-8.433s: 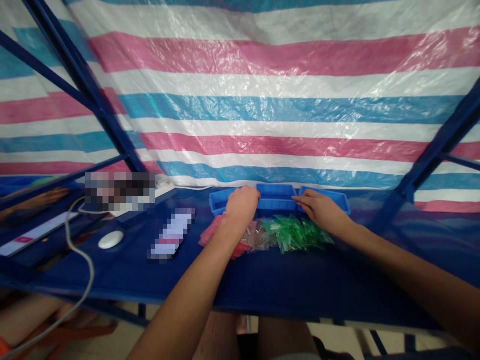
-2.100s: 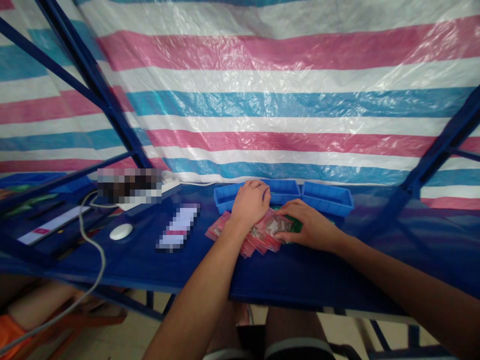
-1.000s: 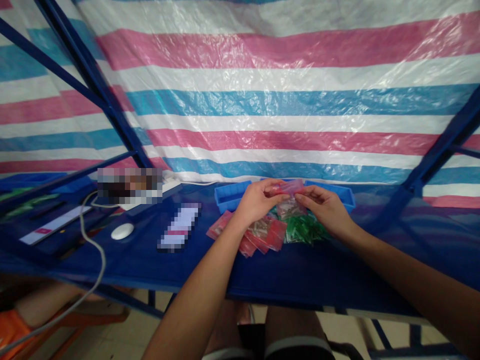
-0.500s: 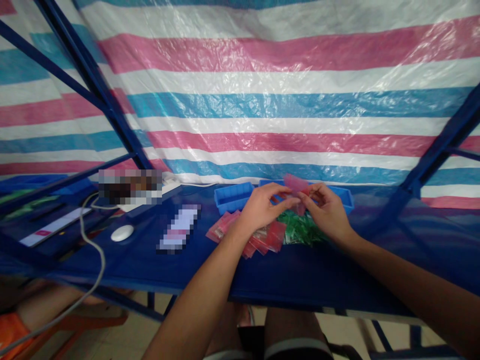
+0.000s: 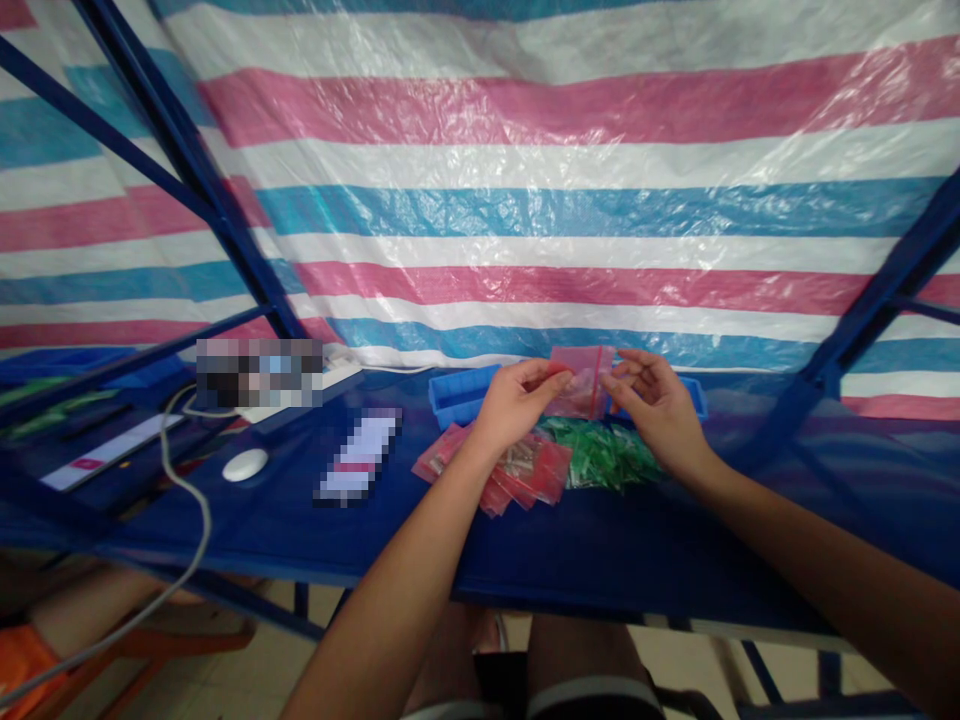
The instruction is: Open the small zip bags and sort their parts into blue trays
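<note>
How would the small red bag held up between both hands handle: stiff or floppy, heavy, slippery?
Probably floppy: the red bag is thin translucent film, held at its edges by the left hand and right hand. Likely light, since fingertip pinches carry it. Possibly slippery: the glossy red pile lies fanned askew.

The small translucent pink plastic bag [image 5: 581, 382] stands upright in mid-air, flat face toward the camera, pinched at both side edges.

Red bag [image 5: 581, 381], green bags [image 5: 600, 455], blue trays [image 5: 459, 392] (striped pink-white-blue tarp [image 5: 525, 200])
</note>
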Demonstrator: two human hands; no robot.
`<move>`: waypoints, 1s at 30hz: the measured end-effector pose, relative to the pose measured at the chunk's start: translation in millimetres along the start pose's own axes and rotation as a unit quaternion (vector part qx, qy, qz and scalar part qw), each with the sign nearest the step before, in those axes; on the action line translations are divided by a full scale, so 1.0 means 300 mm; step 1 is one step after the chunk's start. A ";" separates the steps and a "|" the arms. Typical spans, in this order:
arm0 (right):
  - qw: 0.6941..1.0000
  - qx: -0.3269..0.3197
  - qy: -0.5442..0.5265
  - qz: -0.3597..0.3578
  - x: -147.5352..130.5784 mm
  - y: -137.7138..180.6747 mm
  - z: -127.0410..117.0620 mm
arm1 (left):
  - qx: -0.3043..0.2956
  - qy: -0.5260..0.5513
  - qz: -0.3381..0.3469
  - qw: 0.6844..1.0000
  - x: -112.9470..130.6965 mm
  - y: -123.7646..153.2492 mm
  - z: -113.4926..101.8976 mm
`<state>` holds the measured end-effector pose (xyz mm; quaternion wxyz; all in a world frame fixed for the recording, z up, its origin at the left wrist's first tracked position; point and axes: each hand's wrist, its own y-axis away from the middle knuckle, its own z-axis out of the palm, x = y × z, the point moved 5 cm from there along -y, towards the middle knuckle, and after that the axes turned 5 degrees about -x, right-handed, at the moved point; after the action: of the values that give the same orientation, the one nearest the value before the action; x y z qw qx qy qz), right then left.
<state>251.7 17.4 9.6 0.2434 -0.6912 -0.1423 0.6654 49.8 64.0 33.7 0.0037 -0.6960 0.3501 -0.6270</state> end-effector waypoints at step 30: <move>1.000 -0.009 0.011 0.020 -0.017 0.030 0.032 | -0.024 -0.119 0.026 0.992 0.015 0.010 0.002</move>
<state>240.8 8.7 9.1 0.2253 -0.7031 -0.1319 0.6614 48.8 59.0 36.2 0.0452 -0.7562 0.3804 -0.5305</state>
